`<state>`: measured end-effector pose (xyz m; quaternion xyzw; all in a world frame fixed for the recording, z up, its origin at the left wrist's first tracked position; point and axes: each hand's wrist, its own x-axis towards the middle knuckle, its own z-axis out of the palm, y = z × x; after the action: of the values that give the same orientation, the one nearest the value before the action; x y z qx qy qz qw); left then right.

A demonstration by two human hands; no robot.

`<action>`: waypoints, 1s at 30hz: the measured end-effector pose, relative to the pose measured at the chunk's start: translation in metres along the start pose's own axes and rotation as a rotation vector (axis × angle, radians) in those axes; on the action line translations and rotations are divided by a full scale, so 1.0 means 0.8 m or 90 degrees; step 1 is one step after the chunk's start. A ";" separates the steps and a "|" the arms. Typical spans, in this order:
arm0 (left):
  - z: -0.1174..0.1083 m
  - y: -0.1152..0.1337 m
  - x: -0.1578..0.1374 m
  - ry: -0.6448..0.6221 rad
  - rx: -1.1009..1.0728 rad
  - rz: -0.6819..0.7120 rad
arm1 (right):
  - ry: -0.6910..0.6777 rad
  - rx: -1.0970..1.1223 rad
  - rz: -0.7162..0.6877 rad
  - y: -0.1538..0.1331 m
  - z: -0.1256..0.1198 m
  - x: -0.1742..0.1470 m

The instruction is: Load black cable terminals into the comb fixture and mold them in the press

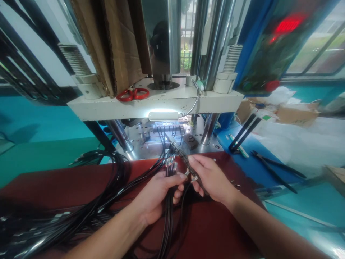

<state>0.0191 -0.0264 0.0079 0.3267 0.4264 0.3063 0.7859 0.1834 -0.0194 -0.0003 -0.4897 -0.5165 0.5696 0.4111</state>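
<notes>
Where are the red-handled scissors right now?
In the head view, the red-handled scissors lie left of centre on the machine's white plate, beside the brown cardboard and above-left of the lit lamp.

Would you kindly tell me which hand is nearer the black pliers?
Right: the right hand lies left of the black pliers, the left hand farther left.

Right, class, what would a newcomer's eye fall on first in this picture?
Probably the glowing lamp at the front edge of the machine's pale plate, with red-handled scissors lying on the plate to its left. Below, the left hand grips black cables, while the right hand holds a dark strip. Red digits shine at upper right.
</notes>
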 end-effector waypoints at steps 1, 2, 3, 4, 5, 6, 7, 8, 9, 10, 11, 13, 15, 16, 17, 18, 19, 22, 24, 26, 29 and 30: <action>0.001 0.000 0.000 -0.003 0.008 -0.002 | -0.001 -0.003 -0.002 0.000 0.000 0.000; 0.002 0.000 0.001 -0.007 0.016 -0.004 | -0.001 -0.008 -0.005 0.000 0.001 0.000; 0.003 0.000 0.001 -0.011 0.021 -0.003 | -0.002 -0.015 -0.008 0.000 0.001 0.000; 0.003 -0.001 0.001 -0.012 0.026 -0.001 | -0.002 -0.022 -0.011 0.000 0.001 -0.001; 0.004 -0.001 0.002 -0.012 0.030 0.002 | -0.003 -0.028 -0.014 0.000 0.002 -0.001; 0.004 -0.001 0.002 -0.009 0.034 0.006 | -0.006 -0.033 -0.016 0.000 0.002 -0.001; 0.005 -0.001 0.003 -0.005 0.037 0.009 | -0.010 -0.037 -0.017 0.000 0.002 -0.002; 0.005 -0.001 0.003 0.001 0.040 0.012 | -0.015 -0.038 -0.017 -0.001 0.003 -0.002; 0.005 -0.001 0.003 0.007 0.043 0.014 | -0.019 -0.039 -0.018 -0.002 0.003 -0.003; 0.005 -0.001 0.003 0.011 0.047 0.016 | -0.021 -0.040 -0.019 -0.003 0.003 -0.003; 0.005 -0.001 0.003 0.013 0.051 0.016 | -0.020 -0.043 -0.020 -0.003 0.003 -0.003; 0.005 -0.001 0.003 0.013 0.059 0.016 | -0.017 -0.050 -0.021 -0.004 0.004 -0.004; 0.005 -0.002 0.003 0.012 0.066 0.018 | -0.013 -0.057 -0.020 -0.004 0.004 -0.004; 0.004 -0.002 0.003 0.012 0.071 0.020 | -0.012 -0.062 -0.020 -0.004 0.004 -0.004; 0.004 -0.002 0.003 0.013 0.075 0.025 | -0.011 -0.066 -0.020 -0.003 0.004 -0.004; 0.004 -0.003 0.004 0.013 0.079 0.029 | -0.010 -0.070 -0.021 -0.003 0.004 -0.004; 0.004 -0.003 0.004 0.014 0.082 0.032 | -0.011 -0.072 -0.021 -0.002 0.004 -0.003; 0.006 -0.004 0.004 0.023 0.089 0.036 | -0.018 -0.071 -0.020 -0.001 0.005 -0.003; 0.007 -0.004 0.004 0.028 0.096 0.039 | -0.021 -0.075 -0.023 -0.001 0.004 -0.003; 0.008 -0.005 0.004 0.031 0.100 0.045 | -0.022 -0.090 -0.030 -0.002 0.004 -0.003; 0.007 -0.007 0.005 0.032 0.098 0.053 | -0.014 -0.130 -0.043 -0.002 0.005 -0.004; 0.007 -0.008 0.006 0.032 0.096 0.052 | -0.010 -0.142 -0.048 -0.001 0.005 -0.004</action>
<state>0.0270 -0.0277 0.0031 0.3944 0.4544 0.3136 0.7346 0.1800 -0.0233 0.0010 -0.5081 -0.5979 0.4968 0.3708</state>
